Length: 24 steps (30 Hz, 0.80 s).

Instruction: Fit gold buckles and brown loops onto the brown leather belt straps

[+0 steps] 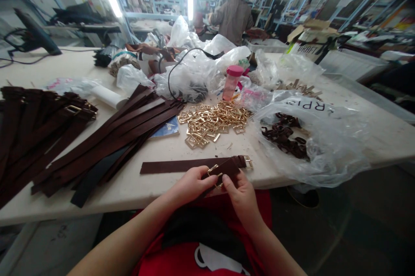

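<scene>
Close to the table's front edge, my left hand (196,183) pinches a gold buckle (212,169). A short end of a dark brown leather strap (227,169) passes at the buckle, and my right hand (241,191) grips this strap with the thumb on top. Below my hands, the rest of the strap is mostly hidden. Just beyond them a brown belt piece (181,166) lies flat, with a gold buckle (248,162) at its right end. Farther back is a heap of loose gold buckles (215,120).
Brown straps (119,133) are piled to the left, beside buckled belts (48,125). On the right, a clear plastic bag (337,138) holds small brown leather loops (287,135). A pink-lidded jar (231,81) stands behind the buckles, among plastic bags (191,68). A person (234,14) stands farther back.
</scene>
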Each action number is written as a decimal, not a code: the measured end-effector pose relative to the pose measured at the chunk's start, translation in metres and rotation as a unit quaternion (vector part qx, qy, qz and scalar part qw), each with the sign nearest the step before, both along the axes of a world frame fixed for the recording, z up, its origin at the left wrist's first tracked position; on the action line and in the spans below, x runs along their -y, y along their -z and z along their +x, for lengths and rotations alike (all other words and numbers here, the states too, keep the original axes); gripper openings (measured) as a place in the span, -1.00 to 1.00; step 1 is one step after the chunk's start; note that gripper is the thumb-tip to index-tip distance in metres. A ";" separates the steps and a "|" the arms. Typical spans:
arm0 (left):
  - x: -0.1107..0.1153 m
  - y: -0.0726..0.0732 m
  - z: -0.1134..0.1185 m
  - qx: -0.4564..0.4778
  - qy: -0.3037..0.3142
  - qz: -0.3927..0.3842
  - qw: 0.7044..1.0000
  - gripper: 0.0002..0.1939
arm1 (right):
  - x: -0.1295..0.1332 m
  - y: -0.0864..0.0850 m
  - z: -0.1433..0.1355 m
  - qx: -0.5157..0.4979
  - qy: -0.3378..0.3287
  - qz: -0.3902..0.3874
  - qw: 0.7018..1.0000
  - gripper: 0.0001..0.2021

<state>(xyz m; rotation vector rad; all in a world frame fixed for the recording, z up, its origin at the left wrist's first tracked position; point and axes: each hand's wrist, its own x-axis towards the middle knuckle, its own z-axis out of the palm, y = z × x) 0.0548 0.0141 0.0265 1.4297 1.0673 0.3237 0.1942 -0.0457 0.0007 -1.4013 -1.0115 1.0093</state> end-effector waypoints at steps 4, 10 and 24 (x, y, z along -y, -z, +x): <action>0.005 0.000 0.002 -0.022 0.003 0.033 0.999 -0.77 | 0.004 0.003 0.002 0.189 0.036 0.100 0.976 -0.90; 0.011 0.001 0.002 0.011 0.016 -0.013 1.000 -0.77 | 0.002 0.003 0.007 0.061 -0.010 0.019 0.998 -0.88; -0.019 0.032 0.010 -0.033 0.004 0.037 0.999 -0.65 | -0.007 0.001 0.005 0.150 -0.086 0.078 0.982 -0.83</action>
